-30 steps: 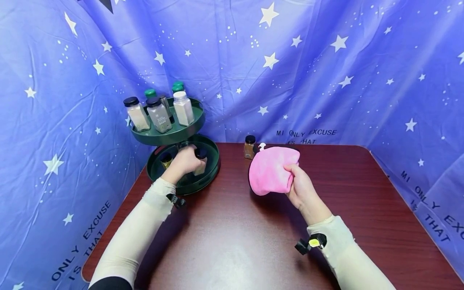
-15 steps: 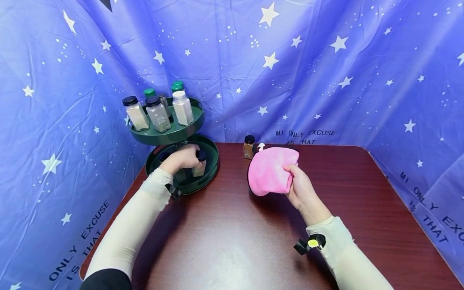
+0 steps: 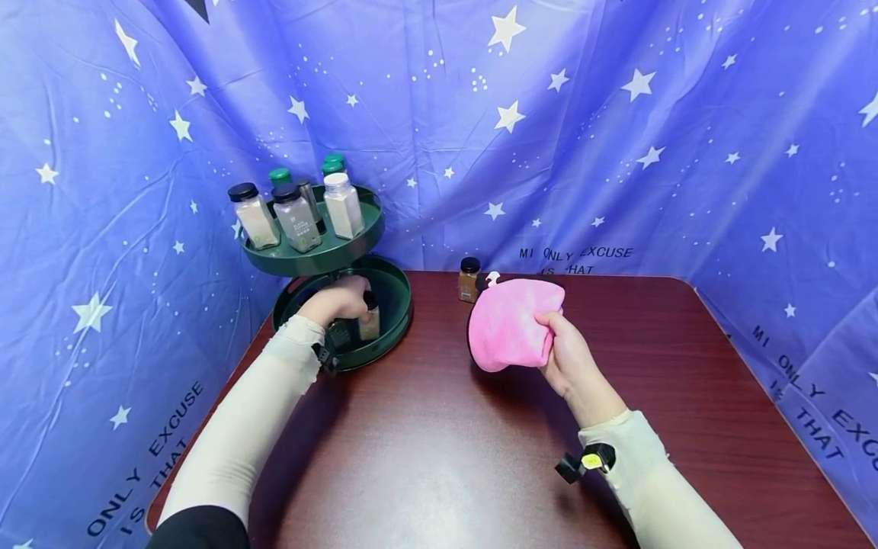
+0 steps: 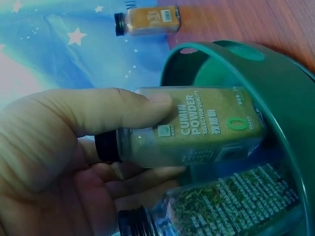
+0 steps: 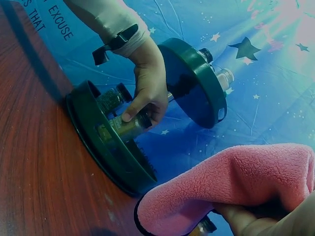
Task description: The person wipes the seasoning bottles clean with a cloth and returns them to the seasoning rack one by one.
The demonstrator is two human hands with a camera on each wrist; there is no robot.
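Observation:
My left hand (image 3: 338,299) reaches into the lower tier (image 3: 384,349) of a two-tier green rack and grips a clear jar of cumin powder (image 4: 211,118) with a black lid. In the left wrist view the thumb lies across the jar's labelled side, with fingers behind it. A jar of dried green herbs (image 4: 231,206) stands beside it, close to the fingers. My right hand (image 3: 575,366) holds a folded pink cloth (image 3: 511,324) above the table, pinched at its right edge. The cloth has a dark edging.
The rack's upper tier (image 3: 315,263) bears several spice jars with black, white and green lids. A black-lidded jar of orange-brown spice (image 3: 469,284) stands near the back edge of the brown table (image 3: 439,435). A starry blue curtain (image 3: 439,114) hangs behind.
My left hand and the cumin jar have shifted slightly left within the lower tier. A yellowish jar seen there earlier is now hidden behind the hand. The right hand and cloth stay nearly still.

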